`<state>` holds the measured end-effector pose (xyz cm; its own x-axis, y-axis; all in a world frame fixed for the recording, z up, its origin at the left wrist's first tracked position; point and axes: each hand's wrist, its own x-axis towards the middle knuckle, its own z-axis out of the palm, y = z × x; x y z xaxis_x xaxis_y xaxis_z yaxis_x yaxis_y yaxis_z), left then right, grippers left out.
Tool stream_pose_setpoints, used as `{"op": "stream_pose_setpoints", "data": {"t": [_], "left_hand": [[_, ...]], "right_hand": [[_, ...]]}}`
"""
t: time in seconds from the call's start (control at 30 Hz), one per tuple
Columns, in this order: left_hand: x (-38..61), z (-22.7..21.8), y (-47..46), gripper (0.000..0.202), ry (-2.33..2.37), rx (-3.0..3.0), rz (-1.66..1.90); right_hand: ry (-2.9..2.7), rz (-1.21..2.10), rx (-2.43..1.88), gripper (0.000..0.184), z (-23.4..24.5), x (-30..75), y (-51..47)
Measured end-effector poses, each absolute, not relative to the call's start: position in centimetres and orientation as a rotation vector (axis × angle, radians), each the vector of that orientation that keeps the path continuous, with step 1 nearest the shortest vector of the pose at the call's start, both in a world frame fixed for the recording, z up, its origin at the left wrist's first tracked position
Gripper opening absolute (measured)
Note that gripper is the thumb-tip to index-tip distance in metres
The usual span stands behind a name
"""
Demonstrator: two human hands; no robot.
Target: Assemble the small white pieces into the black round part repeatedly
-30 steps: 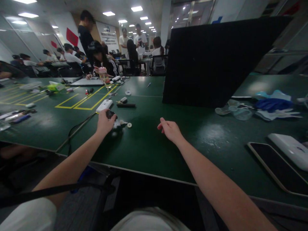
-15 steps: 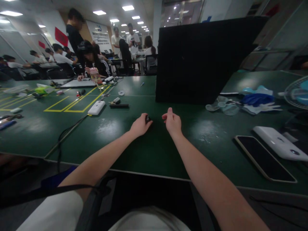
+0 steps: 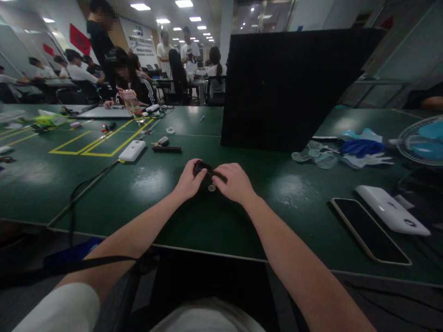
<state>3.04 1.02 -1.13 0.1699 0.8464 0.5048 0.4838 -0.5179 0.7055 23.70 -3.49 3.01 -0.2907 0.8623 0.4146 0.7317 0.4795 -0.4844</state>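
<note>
My left hand [image 3: 188, 181] and my right hand [image 3: 233, 182] meet over the green table [image 3: 214, 216], straight ahead of me. Both curl round a small black object [image 3: 201, 167] held between them just above the table top. The left fingers grip its left side, and the right fingers close on its right end. A small pale ring-shaped part [image 3: 211, 188] lies on the table right under the hands. What the black object is cannot be made out.
A tall black board [image 3: 294, 87] stands behind the hands. A white power bank [image 3: 132, 150] and a cable lie at left. On the right are a phone [image 3: 370, 229], a white device [image 3: 389, 210], a fan [image 3: 420, 145] and gloves [image 3: 360, 147]. Several people sit beyond.
My left hand carried the black object from the left to the middle. My right hand closed in and took hold of it too. The view shifted to the right.
</note>
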Motion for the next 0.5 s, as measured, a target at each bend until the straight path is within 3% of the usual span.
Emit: {"op": "stream_pose_setpoints", "data": {"t": [0.13, 0.23, 0.37, 0.5], "left_hand": [[-0.8, -1.4, 1.8, 0.040, 1.458, 1.897, 1.451], [-1.4, -1.2, 2.3, 0.042, 1.524, 1.767, 1.498], [-0.7, -1.2, 2.6, 0.047, 1.460, 1.797, 1.422], [-0.3, -1.2, 2.2, 0.049, 1.412, 1.871, 1.335]], "right_hand": [[-2.493, 0.236, -1.244, 0.027, 2.3, 21.1, -4.5], [-2.509, 0.240, -1.290, 0.034, 1.6, 20.5, -4.8], [-2.480, 0.181, -1.385, 0.040, 1.6, 20.9, -4.8], [-2.518, 0.171, -1.437, 0.030, 2.1, 21.2, -4.6]]}}
